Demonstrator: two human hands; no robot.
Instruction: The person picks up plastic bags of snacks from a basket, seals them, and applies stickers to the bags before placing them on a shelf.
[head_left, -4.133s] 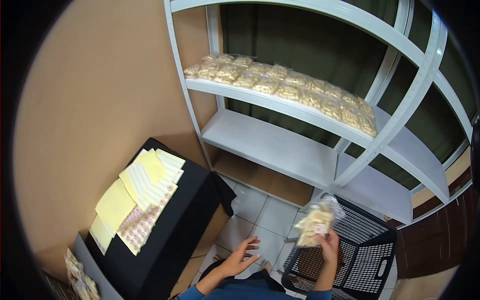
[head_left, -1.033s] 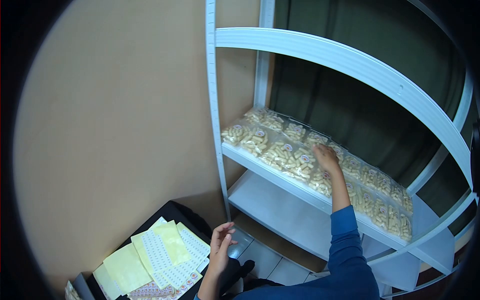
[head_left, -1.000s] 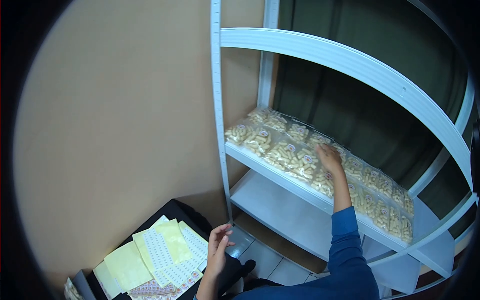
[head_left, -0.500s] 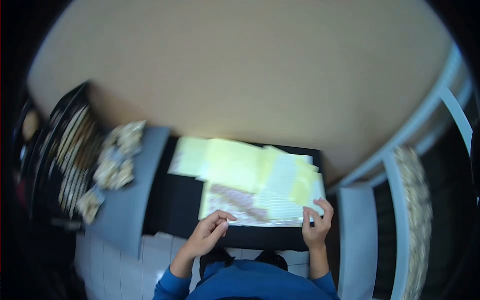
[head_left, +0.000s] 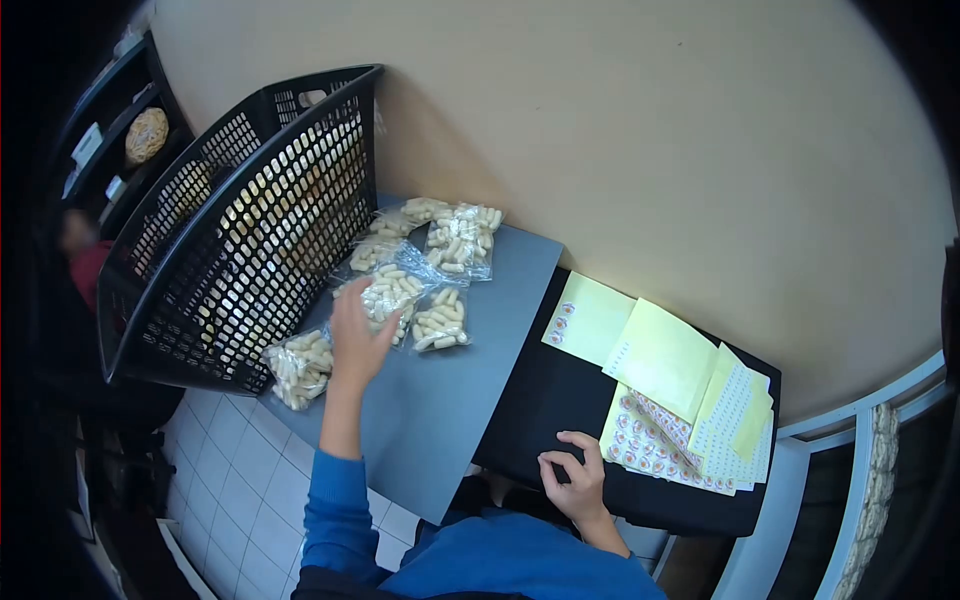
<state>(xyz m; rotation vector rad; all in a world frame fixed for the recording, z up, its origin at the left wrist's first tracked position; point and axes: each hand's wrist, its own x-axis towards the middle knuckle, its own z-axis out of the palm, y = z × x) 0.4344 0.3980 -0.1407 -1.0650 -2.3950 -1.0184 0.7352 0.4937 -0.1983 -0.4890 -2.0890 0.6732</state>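
My left hand (head_left: 359, 335) reaches over a clear bag of pale, finger-shaped snacks (head_left: 391, 292), thumb spread away from the fingers, overlapping the bag in this view. Close around it lie more such bags: one (head_left: 440, 320) to the right, one (head_left: 300, 368) to the left by the basket, others (head_left: 463, 240) farther back. Over the black table's near left part, my right hand (head_left: 577, 482) is curled with thumb and forefinger in a pinch; I cannot tell what is between them. Just right of it lie sheets of round stickers (head_left: 640, 440) and yellow backing paper (head_left: 662, 360).
A tall black perforated basket (head_left: 250, 215) filled with bags stands on the left of the grey table (head_left: 440, 410). The black table (head_left: 530, 410) adjoins it on the right. A wall rises behind both. White rails (head_left: 850, 500) stand at far right, shelves (head_left: 120, 140) at far left.
My view has swung left toward the basket and bags. My left hand has gone from the sticker sheets to the bags, and my right hand has moved left off the sheets.
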